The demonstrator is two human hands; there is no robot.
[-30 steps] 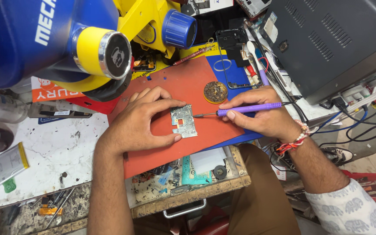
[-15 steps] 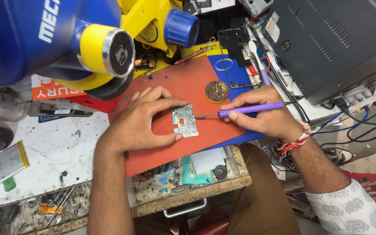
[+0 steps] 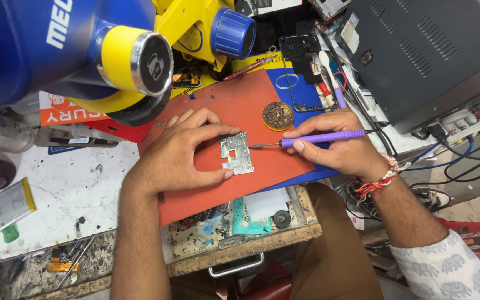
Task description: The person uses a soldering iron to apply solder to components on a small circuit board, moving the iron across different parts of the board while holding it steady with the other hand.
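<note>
The big blue and yellow microscope (image 3: pixel 84 50) fills the far left of the view, and it sits a little more to the right in the picture than half a second ago, so the head has shifted slightly while the work itself stays in place. Under it the worktop (image 3: pixel 73 189) carries a red silicone mat (image 3: pixel 234 100), and this mat has not moved. The left hand (image 3: pixel 181 150) still presses the small circuit board (image 3: pixel 237 154) flat on the middle of the mat, with the index finger along the far edge of the board and the thumb at its near edge. The right hand (image 3: pixel 340 150) keeps grasping the purple soldering iron (image 3: pixel 318 138) like a pen, and its dark tip still touches the right edge of the board at almost the same spot as one second ago. Just beyond the iron, the round brass tip cleaner (image 3: pixel 278 115) lies untouched. Since nearly nothing has changed, I judge that the person is holding the tip steady on one point of the board, not travelling along it.
</note>
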